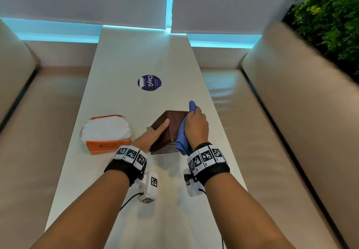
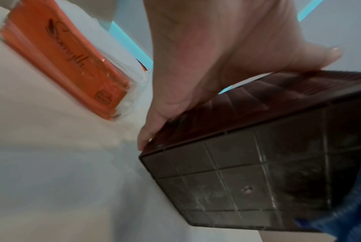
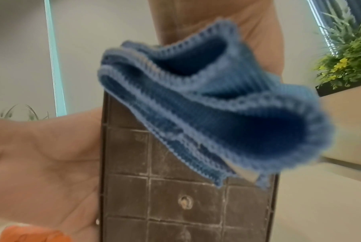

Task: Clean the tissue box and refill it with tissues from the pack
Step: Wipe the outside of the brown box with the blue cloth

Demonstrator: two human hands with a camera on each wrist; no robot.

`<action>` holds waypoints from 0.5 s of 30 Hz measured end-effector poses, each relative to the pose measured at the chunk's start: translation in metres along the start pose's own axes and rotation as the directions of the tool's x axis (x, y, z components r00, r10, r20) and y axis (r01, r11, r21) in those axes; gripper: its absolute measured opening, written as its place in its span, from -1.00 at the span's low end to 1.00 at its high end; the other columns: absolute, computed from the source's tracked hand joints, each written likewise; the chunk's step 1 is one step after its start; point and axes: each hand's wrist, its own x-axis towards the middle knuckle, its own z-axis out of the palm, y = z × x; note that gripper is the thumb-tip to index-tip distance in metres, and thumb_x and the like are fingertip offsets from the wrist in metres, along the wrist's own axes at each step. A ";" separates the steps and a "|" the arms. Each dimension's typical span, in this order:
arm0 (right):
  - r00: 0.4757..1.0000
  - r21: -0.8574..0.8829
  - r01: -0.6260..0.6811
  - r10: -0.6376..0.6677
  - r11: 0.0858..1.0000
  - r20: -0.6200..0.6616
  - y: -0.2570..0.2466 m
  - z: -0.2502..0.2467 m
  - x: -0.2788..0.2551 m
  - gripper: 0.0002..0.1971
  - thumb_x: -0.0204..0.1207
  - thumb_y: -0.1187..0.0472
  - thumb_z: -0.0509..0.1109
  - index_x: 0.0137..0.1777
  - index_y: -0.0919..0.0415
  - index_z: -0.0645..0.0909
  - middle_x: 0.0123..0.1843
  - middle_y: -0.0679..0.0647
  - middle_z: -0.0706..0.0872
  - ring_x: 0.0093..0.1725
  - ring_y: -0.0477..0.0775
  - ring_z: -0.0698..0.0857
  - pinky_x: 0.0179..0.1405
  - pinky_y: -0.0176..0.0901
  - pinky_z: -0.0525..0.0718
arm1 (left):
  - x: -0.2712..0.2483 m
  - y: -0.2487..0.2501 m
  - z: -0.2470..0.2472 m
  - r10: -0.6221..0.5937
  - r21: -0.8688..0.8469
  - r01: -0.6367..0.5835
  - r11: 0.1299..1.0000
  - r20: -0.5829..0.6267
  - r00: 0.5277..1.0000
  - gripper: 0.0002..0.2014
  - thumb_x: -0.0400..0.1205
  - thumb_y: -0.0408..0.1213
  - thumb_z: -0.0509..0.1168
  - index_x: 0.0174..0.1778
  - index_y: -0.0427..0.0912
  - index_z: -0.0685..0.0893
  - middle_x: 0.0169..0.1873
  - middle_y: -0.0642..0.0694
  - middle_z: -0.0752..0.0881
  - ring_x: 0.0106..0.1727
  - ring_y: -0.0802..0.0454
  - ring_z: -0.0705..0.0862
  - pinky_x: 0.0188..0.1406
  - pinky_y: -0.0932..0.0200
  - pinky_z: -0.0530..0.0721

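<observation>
A brown woven tissue box (image 1: 168,130) is tipped on the white table (image 1: 136,58), its dusty gridded bottom (image 2: 248,188) turned toward me. My left hand (image 1: 155,132) grips its left side, thumb lying across the upper face. My right hand (image 1: 196,126) holds a bunched blue cloth (image 1: 181,137) against the box's right side; a tail of cloth sticks up past the fingers. In the right wrist view the blue cloth (image 3: 206,104) hangs over the box bottom (image 3: 175,196). An orange tissue pack (image 1: 105,133) with white tissues showing lies to the left, also the orange pack (image 2: 71,68).
A round purple sticker (image 1: 149,82) is on the table farther out. Beige padded benches (image 1: 252,132) run along both sides. A green plant (image 1: 330,15) stands at the far right. Window blinds close off the far end.
</observation>
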 end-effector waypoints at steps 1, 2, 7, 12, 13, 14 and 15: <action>1.000 -0.006 0.006 -0.006 1.000 0.000 -0.001 0.000 0.000 -0.57 0.72 0.16 0.00 0.54 0.27 0.30 0.36 0.34 0.56 0.30 0.38 0.55 0.30 0.12 0.48 | -0.011 0.005 0.002 0.015 -0.007 -0.015 1.000 0.003 1.000 0.46 -0.07 0.72 0.23 0.69 -0.06 0.03 0.52 -0.06 0.47 0.49 -0.13 0.50 0.51 -0.16 0.43; 1.000 -0.018 0.014 -0.014 1.000 0.002 0.000 0.001 0.001 -0.57 0.73 0.16 0.00 0.55 0.27 0.29 0.37 0.33 0.55 0.31 0.37 0.55 0.30 0.11 0.47 | -0.019 0.008 0.004 0.030 -0.028 -0.029 0.999 0.007 1.000 0.51 -0.07 0.70 0.25 0.70 -0.10 -0.08 0.52 -0.07 0.43 0.53 -0.14 0.45 0.54 -0.17 0.40; 0.953 -0.234 0.300 -0.299 0.925 0.042 -0.003 0.008 -0.001 -0.57 0.70 0.21 0.00 0.52 0.32 0.33 0.45 0.26 0.47 0.46 0.31 0.40 0.54 0.12 0.29 | 0.005 0.001 0.006 0.068 -0.206 -0.082 0.975 -0.072 0.995 0.36 -0.09 0.51 0.53 0.60 -0.14 0.32 0.34 -0.11 0.67 0.30 -0.11 0.68 0.35 -0.08 0.62; 0.871 -0.139 0.477 -0.446 0.868 0.208 0.000 -0.002 -0.010 -0.51 0.72 0.21 -0.01 0.64 0.21 0.14 0.67 0.16 0.20 0.68 0.19 0.07 0.67 0.00 -0.03 | -0.011 0.011 0.008 0.127 -0.263 -0.131 0.956 -0.032 0.991 0.14 -0.06 0.42 0.60 0.41 -0.13 0.55 0.17 -0.13 0.77 0.14 -0.12 0.78 0.26 -0.10 0.69; 0.900 -0.145 0.424 -0.398 0.894 0.180 0.001 -0.003 -0.008 -0.52 0.73 0.19 -0.02 0.64 0.20 0.14 0.67 0.16 0.18 0.68 0.19 0.06 0.66 0.04 0.00 | -0.013 0.013 0.007 0.140 -0.251 -0.142 0.957 -0.026 0.990 0.13 -0.05 0.42 0.59 0.39 -0.15 0.57 0.15 -0.14 0.78 0.13 -0.13 0.78 0.26 -0.11 0.69; 0.934 -0.152 0.347 -0.325 0.926 0.150 0.002 -0.004 -0.005 -0.52 0.74 0.17 -0.05 0.64 0.20 0.13 0.68 0.17 0.17 0.68 0.21 0.06 0.65 0.10 0.05 | -0.012 0.013 0.006 0.146 -0.235 -0.148 0.961 -0.025 0.989 0.14 -0.04 0.43 0.59 0.39 -0.17 0.57 0.15 -0.15 0.78 0.13 -0.14 0.78 0.27 -0.12 0.68; 0.964 -0.147 0.252 -0.234 0.956 0.128 0.004 -0.003 0.000 -0.52 0.74 0.15 -0.07 0.64 0.20 0.12 0.68 0.19 0.15 0.68 0.23 0.04 0.65 0.17 0.07 | -0.010 0.014 0.005 0.146 -0.223 -0.149 0.963 -0.028 0.989 0.16 -0.04 0.45 0.58 0.40 -0.20 0.56 0.17 -0.17 0.77 0.14 -0.15 0.78 0.28 -0.12 0.67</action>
